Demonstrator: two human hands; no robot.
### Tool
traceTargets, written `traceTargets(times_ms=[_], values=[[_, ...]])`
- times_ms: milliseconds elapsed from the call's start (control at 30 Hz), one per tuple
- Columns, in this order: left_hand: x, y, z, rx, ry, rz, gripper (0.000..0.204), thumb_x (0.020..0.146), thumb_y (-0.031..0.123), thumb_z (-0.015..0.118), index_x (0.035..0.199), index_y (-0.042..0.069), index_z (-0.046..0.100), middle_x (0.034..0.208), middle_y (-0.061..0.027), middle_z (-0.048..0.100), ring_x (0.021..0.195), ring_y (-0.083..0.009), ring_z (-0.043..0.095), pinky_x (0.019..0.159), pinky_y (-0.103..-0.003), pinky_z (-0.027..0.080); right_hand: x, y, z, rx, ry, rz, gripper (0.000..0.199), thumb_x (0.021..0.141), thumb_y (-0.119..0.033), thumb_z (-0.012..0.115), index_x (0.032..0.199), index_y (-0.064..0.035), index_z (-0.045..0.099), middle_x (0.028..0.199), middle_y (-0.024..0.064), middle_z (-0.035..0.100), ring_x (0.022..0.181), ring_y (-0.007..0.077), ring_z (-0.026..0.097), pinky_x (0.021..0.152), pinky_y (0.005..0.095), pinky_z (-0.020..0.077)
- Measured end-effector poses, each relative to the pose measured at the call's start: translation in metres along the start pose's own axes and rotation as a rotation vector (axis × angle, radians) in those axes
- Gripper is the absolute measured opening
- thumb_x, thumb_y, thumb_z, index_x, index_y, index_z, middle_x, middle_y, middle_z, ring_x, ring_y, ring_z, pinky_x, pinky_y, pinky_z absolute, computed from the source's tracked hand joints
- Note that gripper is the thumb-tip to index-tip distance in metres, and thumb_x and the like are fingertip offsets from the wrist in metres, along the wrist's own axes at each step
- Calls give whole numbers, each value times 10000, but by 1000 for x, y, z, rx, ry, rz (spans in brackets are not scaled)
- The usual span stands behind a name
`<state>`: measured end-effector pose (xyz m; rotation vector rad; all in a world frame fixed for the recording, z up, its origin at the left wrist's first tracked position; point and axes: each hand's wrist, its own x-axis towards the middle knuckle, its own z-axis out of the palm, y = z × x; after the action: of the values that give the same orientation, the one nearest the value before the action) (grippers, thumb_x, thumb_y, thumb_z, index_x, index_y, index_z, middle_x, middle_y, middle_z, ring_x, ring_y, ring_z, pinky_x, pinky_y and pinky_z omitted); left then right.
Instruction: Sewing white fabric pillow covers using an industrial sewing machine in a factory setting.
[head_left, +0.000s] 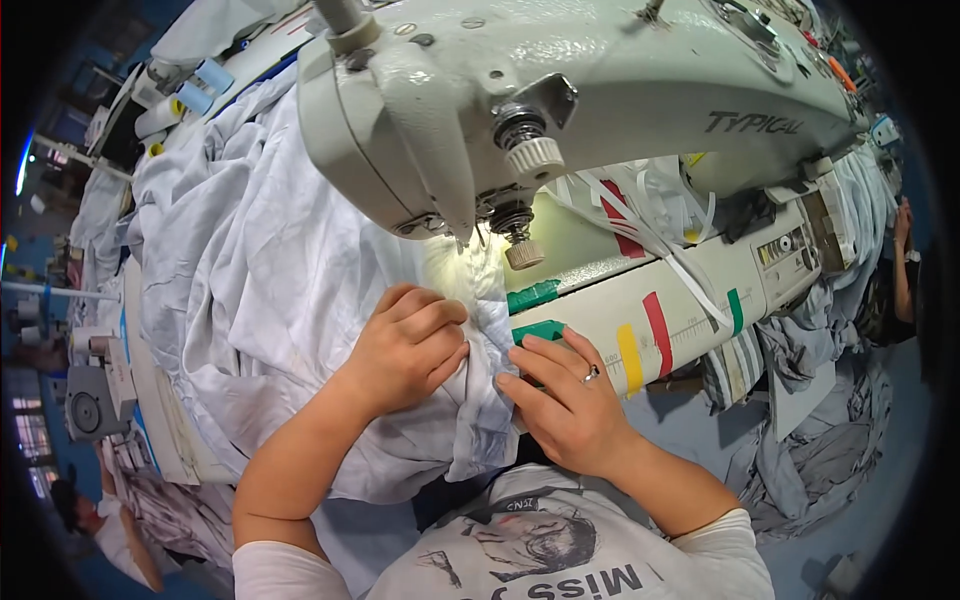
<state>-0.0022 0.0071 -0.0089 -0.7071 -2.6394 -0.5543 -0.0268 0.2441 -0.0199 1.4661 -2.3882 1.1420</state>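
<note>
A large white cloth (270, 260) lies bunched over the left side of the sewing machine (640, 110). Its folded right edge (482, 400) runs up under the lit needle area. My left hand (415, 345) is closed on top of the cloth, fingers curled into it just in front of the needle. My right hand (570, 405), with a ring on one finger, has its fingers stretched out and apart. Its fingertips touch the folded edge and the machine bed beside green tape (540, 332). I cannot make out its thumb.
White strips (690, 280) trail across the bed under the machine arm. Red tape (657, 333) and yellow tape (630, 360) mark the bed's front. Thread cones (160, 118) stand back left. Grey cloth (820, 470) is heaped at right. Other people are at both sides.
</note>
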Motion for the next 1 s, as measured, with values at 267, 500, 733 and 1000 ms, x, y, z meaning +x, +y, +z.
traceTargets(times_ms=[267,500,733,1000], values=[[0,-7,-3,-92,115,0,158,611,-52,598,719,36,522,926,-67,625,839,-265,600,766,-407,495,23,-2,11,-15,32,-91,390,698,-27,665,1082,-92,646,1184,81,602,1122,269,571,1027,494,346],[-5,-11,-2,-105,69,-37,172,591,-60,579,703,36,491,893,-89,634,794,-285,627,729,-401,497,34,-3,22,-20,68,11,326,697,-8,654,1015,-80,657,1151,74,606,1108,261,579,1033,493,343],[-2,-11,-8,-177,0,-91,232,650,-1,610,873,44,564,1022,-90,636,868,-275,619,743,-391,469,38,6,18,-6,-33,-61,261,702,-32,642,962,-56,650,1078,87,625,1086,244,592,1047,525,335],[8,2,-13,62,-245,-140,425,749,100,615,1171,52,587,1259,-74,559,1164,-247,529,981,-428,391,32,18,-5,-40,-57,-129,174,712,-32,634,883,-22,663,963,92,668,988,234,652,1016,491,407]])
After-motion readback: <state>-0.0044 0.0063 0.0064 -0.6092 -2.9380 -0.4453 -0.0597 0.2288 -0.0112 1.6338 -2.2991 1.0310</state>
